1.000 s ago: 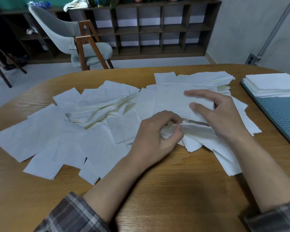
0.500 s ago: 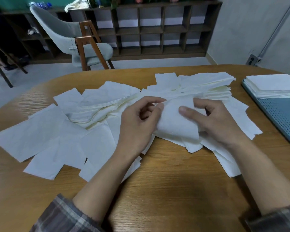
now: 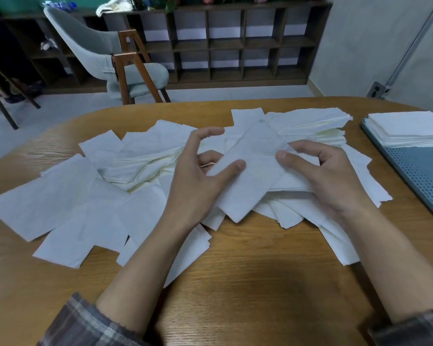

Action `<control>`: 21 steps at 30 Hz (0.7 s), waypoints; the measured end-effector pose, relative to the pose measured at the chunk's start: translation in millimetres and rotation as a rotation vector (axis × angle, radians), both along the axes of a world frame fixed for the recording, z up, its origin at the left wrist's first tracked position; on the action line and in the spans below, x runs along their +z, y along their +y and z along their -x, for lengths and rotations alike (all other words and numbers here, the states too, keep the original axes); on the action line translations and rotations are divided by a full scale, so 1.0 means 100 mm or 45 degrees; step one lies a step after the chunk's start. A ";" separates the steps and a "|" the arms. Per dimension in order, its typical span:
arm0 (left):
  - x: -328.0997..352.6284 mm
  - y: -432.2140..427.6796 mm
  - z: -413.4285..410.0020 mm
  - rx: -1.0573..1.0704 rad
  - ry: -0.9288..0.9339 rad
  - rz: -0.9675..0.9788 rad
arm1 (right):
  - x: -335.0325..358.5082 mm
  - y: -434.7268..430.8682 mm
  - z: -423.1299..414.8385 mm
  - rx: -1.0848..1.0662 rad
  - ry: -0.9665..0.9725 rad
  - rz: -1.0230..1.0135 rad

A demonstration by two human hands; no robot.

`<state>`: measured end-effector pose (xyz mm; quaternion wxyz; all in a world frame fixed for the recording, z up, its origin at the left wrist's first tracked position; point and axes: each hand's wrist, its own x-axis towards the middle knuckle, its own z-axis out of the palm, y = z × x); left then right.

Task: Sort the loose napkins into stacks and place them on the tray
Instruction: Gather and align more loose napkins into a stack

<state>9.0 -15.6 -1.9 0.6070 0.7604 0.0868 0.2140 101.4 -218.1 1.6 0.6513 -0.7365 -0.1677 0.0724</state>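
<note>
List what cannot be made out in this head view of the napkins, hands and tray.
Head view only:
1. tray: cut off by the right edge.
2. tray stack: layers too fine to count.
3. left hand and right hand: fingers behind the held napkin are hidden.
4. loose napkins: overlapping hides their number.

The wooden table (image 3: 260,283) is covered across its left and middle by loose napkins (image 3: 60,203), laid flat at the left and heaped toward the centre. A blue perforated tray (image 3: 423,176) is set at its right edge, with a squared napkin stack (image 3: 408,128) carried on it.
</note>
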 end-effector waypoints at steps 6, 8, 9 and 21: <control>0.04 0.13 0.01 0.006 -0.085 -0.089 | 0.03 0.00 0.04 0.210 0.046 0.088; 0.05 0.11 0.01 -0.080 -0.042 -0.048 | 0.05 0.00 0.07 0.300 0.054 0.065; 0.05 0.09 0.01 -0.111 -0.027 -0.043 | 0.06 0.00 0.08 0.339 0.054 0.054; -0.04 0.01 -0.02 -0.079 -0.029 -0.146 | 0.02 0.05 0.10 0.397 -0.097 0.109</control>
